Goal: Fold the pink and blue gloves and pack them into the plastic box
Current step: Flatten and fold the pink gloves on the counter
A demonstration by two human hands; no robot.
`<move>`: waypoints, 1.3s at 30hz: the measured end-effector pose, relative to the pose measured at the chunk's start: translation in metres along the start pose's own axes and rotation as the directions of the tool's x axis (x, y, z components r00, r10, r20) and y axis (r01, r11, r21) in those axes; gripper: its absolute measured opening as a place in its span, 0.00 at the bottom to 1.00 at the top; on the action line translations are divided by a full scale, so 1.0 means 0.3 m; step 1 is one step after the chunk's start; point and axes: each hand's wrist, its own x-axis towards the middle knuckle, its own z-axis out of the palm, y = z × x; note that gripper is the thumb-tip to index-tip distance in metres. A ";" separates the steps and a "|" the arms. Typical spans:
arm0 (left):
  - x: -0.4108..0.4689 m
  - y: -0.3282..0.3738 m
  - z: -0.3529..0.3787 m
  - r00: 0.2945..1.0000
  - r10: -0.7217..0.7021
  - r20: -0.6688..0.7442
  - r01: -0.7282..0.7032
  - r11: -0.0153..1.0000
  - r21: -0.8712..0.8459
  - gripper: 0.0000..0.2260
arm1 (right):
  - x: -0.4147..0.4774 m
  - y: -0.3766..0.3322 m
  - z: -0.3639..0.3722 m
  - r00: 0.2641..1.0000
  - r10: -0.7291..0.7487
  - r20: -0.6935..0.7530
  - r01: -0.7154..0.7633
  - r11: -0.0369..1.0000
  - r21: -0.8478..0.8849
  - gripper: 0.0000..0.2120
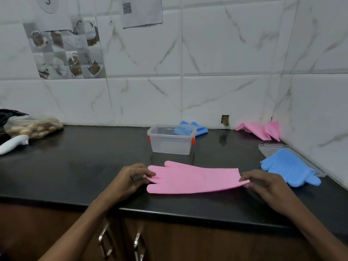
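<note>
Lying flat across the near part of the black worktop (84, 166), the pink glove (194, 178) is stretched sideways, its fingers pointing left and its cuff to the right. The left grip (130, 178) pinches the glove's fingertips between thumb and curled fingers, knuckles up, the forearm reaching in from the lower left. The right grip (263, 182) pinches the cuff edge in the same way and lifts that edge slightly off the worktop, with its forearm coming from the lower right. Both hold the glove taut between them.

Just behind the glove stands the clear plastic box (170, 146), open, with 2 orange-red clasps at its ends; nothing clearly lies inside it. A blue glove (200, 129) sits behind the box against the wall, partly seen through the clear side. Near the right edge a second blue glove (288, 166) lies spread on a clear lid (271, 146), its fingers pointing toward the front. A second pink glove (261, 129) is crumpled in the back right corner.

Far left, a clear bag (33, 127) of round brownish pieces rests near a white object (13, 144). Below the worktop's front edge are 2 metal cabinet handles (104, 240).
</note>
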 end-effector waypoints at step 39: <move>0.173 -0.043 0.142 0.875 -0.178 0.450 -0.022 0.914 0.404 0.29 | 0.238 -0.017 0.174 0.891 0.444 -0.093 -0.446 0.895 0.005 0.13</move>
